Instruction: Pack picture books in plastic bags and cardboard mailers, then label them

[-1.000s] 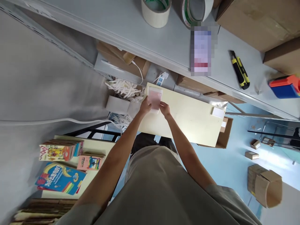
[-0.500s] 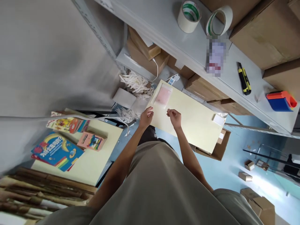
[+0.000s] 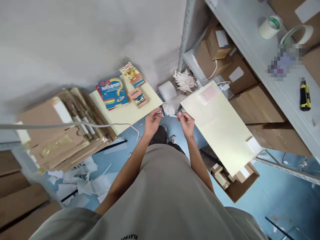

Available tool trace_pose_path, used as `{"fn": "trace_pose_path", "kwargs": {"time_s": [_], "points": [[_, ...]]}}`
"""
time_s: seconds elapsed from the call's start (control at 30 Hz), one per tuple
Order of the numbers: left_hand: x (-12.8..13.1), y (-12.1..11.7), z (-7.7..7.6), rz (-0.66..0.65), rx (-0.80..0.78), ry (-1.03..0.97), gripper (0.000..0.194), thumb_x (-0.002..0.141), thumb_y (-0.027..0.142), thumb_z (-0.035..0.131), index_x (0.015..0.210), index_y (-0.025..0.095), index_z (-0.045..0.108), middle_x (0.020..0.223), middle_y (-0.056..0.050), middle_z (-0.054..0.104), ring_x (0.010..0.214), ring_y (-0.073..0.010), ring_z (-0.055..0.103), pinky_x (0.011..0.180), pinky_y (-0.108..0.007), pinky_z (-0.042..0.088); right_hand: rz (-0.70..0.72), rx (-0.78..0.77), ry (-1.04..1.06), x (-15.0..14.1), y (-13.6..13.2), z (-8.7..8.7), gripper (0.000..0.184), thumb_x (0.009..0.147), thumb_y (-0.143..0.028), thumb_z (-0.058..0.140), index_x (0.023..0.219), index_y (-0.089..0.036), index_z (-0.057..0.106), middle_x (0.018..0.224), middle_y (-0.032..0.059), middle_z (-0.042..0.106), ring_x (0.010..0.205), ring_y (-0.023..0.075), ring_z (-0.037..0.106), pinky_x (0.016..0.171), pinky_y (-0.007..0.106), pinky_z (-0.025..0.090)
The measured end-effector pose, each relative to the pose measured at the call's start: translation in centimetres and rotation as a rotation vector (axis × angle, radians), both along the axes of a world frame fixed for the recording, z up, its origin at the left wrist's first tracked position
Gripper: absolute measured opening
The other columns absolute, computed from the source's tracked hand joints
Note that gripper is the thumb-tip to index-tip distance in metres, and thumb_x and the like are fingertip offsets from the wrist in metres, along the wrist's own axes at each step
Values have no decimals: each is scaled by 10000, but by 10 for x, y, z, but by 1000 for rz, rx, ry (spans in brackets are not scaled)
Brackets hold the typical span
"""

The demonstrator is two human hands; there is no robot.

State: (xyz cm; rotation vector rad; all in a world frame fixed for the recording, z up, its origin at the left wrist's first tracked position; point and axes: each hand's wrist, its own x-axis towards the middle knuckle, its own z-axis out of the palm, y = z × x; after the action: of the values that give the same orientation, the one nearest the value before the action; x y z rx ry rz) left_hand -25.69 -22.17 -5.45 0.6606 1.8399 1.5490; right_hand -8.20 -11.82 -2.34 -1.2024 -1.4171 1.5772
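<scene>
My left hand [image 3: 153, 121] is raised in front of my body, between two pale tabletops. Its fingers are curled together, and whatever they pinch is too small to make out. Level with it, my right hand [image 3: 186, 123] is closed in a pinch by the near left edge of the right-hand table [image 3: 220, 133]. A thin whitish bit shows at its fingertips, too small to name. The hands are apart. On the far end of that table lies a flat pink item in a clear wrapper [image 3: 208, 94], touched by neither hand.
Colourful books [image 3: 113, 91] lie on the left table [image 3: 117, 121]. Shredded white paper [image 3: 185, 81] and a white roll [image 3: 167, 91] sit between the tables. A grey shelf [image 3: 257, 50] bears tape rolls [image 3: 270, 27] and a yellow-black cutter [image 3: 305, 96]. A cable [image 3: 75, 125] crosses on the left.
My view has swung left, so the tables and shelf appear farther right. My hands have shifted from over the right table's near edge to the gap between the tables.
</scene>
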Motion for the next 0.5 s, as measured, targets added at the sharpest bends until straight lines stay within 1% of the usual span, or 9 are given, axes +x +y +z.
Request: {"fn": "trace_pose_path", "kwargs": {"time_s": [0.1,0.17,0.23,0.33,0.4,0.47,0.5], "points": [[-31,-46,3,117,21,1,453,909,503,796,1244,198,811,1349,-161,854,1148,-308,841,1038,-450,690,82,16,-35,-23,-38,2,589,904,-844,775,878,-255,757,840,53,816,877,273,816,881,429,706],[-58,-76,1,193,27,-3,462,899,479,789,1262,193,801,1375,-166,847,1187,-314,839,1065,-463,686,137,30,-47,-43,-63,3,599,907,-853,760,869,-255,743,837,52,816,881,275,819,886,433,708],[-88,-109,-5,265,28,5,470,900,454,776,1288,189,789,1379,-171,845,1217,-319,836,1088,-477,681,206,44,-39,-69,-89,3,592,912,-843,762,863,-253,735,834,51,816,872,272,817,893,439,710],[-135,-167,-16,353,17,41,460,919,417,750,1317,188,776,1362,-170,845,1231,-313,832,1104,-485,677,341,33,-15,-122,-133,-3,551,912,-799,792,890,-250,752,868,50,823,881,268,820,902,436,716],[-167,-212,-24,395,-21,89,442,945,401,723,1329,186,769,1335,-167,848,1228,-303,827,1125,-486,668,436,-2,-10,-166,-166,-13,523,905,-769,815,939,-249,773,898,46,827,913,267,829,906,424,720],[-198,-260,-29,420,-114,177,435,978,399,697,1350,184,763,1334,-170,838,1258,-314,809,1165,-511,648,527,-56,-16,-213,-201,-26,503,888,-742,844,971,-249,786,906,38,826,922,261,832,896,408,723],[-213,-284,-31,418,-182,241,445,983,399,699,1370,186,759,1364,-175,824,1301,-334,789,1200,-538,626,574,-89,-26,-237,-219,-34,486,881,-720,860,974,-248,789,906,34,825,916,256,833,883,399,723]]}}
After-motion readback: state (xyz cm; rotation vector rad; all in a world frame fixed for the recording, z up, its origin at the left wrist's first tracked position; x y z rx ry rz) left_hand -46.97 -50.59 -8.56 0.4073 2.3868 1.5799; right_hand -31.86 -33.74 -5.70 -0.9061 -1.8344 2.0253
